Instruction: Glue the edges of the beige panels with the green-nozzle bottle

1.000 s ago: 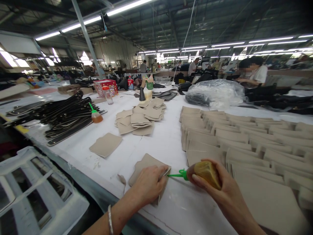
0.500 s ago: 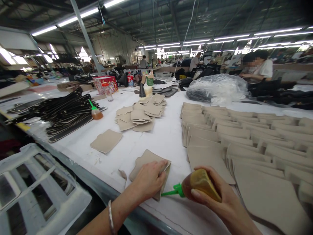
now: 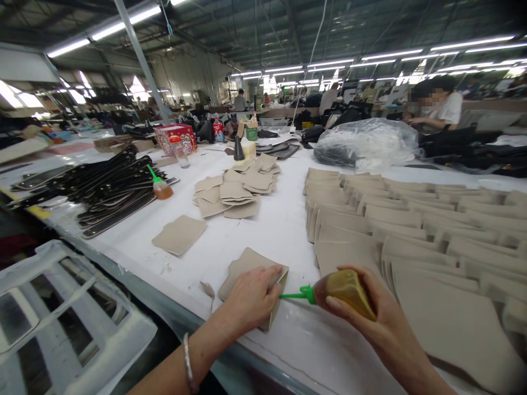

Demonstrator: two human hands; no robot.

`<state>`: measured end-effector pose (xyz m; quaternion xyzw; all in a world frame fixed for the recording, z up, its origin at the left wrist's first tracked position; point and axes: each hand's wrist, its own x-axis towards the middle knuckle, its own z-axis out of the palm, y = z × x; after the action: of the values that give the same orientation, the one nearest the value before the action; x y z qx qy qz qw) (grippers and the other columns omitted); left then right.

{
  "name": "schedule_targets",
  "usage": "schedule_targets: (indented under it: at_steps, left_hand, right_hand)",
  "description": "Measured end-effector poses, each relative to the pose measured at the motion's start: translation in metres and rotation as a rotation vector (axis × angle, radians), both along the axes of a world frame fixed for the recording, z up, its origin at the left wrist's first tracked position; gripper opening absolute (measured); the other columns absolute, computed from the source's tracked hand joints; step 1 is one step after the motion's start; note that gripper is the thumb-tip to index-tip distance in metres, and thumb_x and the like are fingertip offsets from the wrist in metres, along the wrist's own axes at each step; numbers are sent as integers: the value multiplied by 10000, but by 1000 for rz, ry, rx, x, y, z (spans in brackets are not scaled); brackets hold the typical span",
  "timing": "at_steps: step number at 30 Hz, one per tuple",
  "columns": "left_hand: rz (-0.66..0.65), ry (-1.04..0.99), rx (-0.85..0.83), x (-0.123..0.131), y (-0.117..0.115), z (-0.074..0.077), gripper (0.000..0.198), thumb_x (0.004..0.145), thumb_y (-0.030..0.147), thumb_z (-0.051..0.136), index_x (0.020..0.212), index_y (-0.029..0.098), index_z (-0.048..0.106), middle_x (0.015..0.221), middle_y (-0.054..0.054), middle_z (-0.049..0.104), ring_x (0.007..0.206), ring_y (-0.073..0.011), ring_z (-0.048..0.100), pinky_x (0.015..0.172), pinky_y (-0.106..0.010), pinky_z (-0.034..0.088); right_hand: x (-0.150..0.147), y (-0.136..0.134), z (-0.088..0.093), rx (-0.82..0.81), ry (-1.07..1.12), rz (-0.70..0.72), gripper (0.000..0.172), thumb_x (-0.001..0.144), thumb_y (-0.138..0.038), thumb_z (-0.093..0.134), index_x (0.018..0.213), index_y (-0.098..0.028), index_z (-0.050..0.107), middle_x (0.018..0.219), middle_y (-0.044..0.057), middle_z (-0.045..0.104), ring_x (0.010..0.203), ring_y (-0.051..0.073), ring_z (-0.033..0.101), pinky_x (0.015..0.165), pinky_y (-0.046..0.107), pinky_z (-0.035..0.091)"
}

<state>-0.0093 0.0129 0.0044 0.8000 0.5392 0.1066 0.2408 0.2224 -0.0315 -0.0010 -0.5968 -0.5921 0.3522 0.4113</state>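
Left hand (image 3: 252, 299): fingers flat, pressing the beige folded piece (image 3: 247, 269) onto the white surface (image 3: 284, 230). Right hand (image 3: 370, 318): fingers wrapped around the glue bottle (image 3: 343, 288), green nozzle (image 3: 294, 295) pointing to 9 o'clock, tip at the piece's edge.

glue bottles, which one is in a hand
The near glue bottle with the green nozzle, gripped in the right hand; the other bottle stands untouched beside the black strips.

my left hand (image 3: 251, 299) hiding much of the beige piece (image 3: 247, 263), bottle (image 3: 343, 288) half wrapped by my right hand (image 3: 370, 318), far co-workers too small
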Motion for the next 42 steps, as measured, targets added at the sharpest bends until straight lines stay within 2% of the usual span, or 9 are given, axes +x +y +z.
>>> schedule_targets:
  at_steps: [3,7,12,18,23,27,33,38,42]
  left_hand:
    - [-6,-11,-4,-1,1,-1,471,879,236,395,1328,189,529,1071,-81,674,984,-247,624,914,-365,460]
    - [-17,-15,2,-1,2,-2,475,872,231,402,1329,188,527,1059,-80,676,968,-249,625,903,-374,466]
    - [-14,-30,-6,-1,2,-1,460,885,244,391,1318,188,535,1095,-84,671,1002,-254,621,927,-380,457]
    - [-14,-11,3,-2,2,-2,459,876,234,400,1311,189,536,1110,-80,672,1013,-256,622,929,-387,461]
    - [-13,-10,1,-1,0,0,458,882,230,392,1316,192,533,1140,-78,665,1032,-252,617,938,-384,457]
    - [-12,-13,11,-1,1,-1,454,881,240,402,1311,194,539,1143,-76,665,1031,-251,616,930,-380,460]
    - [-9,-14,12,0,1,-1,445,887,250,406,1308,204,541,1134,-64,670,1016,-233,619,932,-354,456]
    - [-2,5,8,1,0,2,453,880,243,400,1305,188,548,1079,-74,682,969,-251,630,901,-373,470]
    - [-5,-6,10,1,0,3,458,879,235,387,1308,195,542,1104,-73,676,992,-251,626,904,-366,467]
  right_hand:
    - [-1,-1,-1,25,-32,-25,568,755,-570,695,1161,-254,454,924,3,634,785,228,624,694,301,495]
    - [-2,-2,1,-5,-5,168,511,787,-539,682,1139,-243,461,918,-2,630,796,203,623,700,263,495]
    - [5,4,0,7,-40,-13,599,741,-596,698,1164,-255,444,912,0,631,788,224,625,684,298,500]
    - [9,-2,-1,-6,-54,175,529,811,-551,660,1185,-256,432,967,1,619,823,208,624,730,284,499]
    - [10,-2,0,41,-105,60,559,785,-562,684,1182,-255,437,957,5,609,809,212,622,715,290,499]
    - [10,-4,-2,58,-107,141,519,814,-539,665,1189,-262,437,1033,12,607,882,211,614,747,277,497]
    - [11,-3,-3,86,-120,59,548,799,-541,680,1198,-268,424,948,-6,595,776,194,615,695,283,496]
    - [8,-4,-3,40,-94,134,514,818,-531,663,1189,-258,434,979,7,611,830,208,620,712,281,499]
    - [5,-5,-6,13,-48,46,565,787,-552,687,1188,-257,420,913,-1,614,767,213,618,670,292,492]
